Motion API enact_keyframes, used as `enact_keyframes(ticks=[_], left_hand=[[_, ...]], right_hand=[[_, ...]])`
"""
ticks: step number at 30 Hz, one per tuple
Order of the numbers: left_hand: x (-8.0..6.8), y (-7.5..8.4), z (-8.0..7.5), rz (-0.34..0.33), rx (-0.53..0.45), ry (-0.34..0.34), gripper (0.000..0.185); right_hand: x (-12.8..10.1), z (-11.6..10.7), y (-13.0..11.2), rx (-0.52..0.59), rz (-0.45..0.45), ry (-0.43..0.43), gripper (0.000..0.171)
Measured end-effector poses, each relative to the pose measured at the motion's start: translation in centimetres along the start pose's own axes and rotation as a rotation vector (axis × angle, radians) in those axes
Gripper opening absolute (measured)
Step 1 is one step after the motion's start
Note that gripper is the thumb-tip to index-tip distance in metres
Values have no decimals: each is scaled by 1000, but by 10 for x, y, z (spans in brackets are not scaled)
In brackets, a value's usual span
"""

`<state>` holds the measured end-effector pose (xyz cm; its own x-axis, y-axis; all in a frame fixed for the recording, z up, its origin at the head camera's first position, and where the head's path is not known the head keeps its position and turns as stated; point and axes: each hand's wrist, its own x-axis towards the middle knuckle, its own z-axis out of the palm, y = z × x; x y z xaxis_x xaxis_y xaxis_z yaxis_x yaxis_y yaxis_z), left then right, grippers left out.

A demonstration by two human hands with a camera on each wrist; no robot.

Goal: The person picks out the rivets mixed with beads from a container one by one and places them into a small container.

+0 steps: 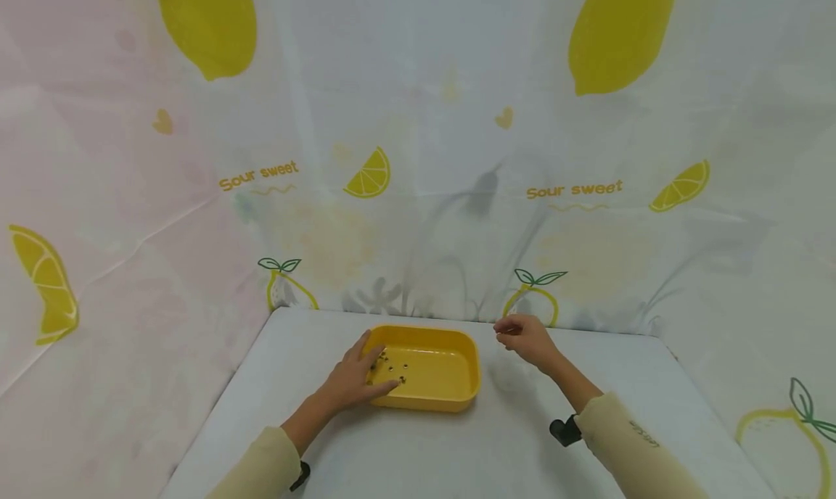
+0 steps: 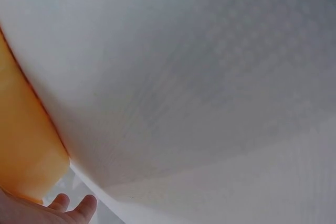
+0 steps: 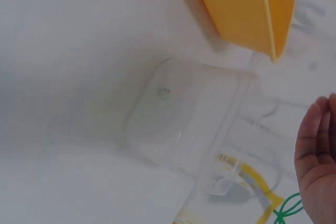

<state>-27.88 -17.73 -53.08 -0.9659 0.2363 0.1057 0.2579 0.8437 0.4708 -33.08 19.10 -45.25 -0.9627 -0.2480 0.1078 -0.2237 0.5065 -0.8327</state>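
A yellow tray (image 1: 444,406) stands on the white table, with several tiny metallic pieces (image 1: 402,379) on the left part of its floor; they look like small nuts, too small to be sure. My left hand (image 1: 353,379) rests over the tray's left end, fingers and thumb spread. To the right of the tray, my right hand (image 1: 530,343) is raised with thumb and fingertips close together; anything between them is too small to make out. Below it stands a clear plastic box (image 3: 184,114), faint in the head view, with a small dark speck or piece (image 3: 164,93) at its bottom.
The white table (image 1: 418,455) meets a cloth backdrop (image 1: 418,231) printed with lemons at its back edge and sides. A black wrist strap mount (image 1: 565,431) hangs under the right sleeve, and another (image 1: 300,476) under the left.
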Motion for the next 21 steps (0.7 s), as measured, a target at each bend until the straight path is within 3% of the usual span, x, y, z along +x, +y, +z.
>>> enact_keyframes(ticks=[10,21], left_hand=[[1,-2,0,-1,-15,-3,86],[0,-2,0,7,-25,9,86]], right_hand=[[-5,-12,10,-1,-11,8,19],[-13,-18,18,20,35,22,21]])
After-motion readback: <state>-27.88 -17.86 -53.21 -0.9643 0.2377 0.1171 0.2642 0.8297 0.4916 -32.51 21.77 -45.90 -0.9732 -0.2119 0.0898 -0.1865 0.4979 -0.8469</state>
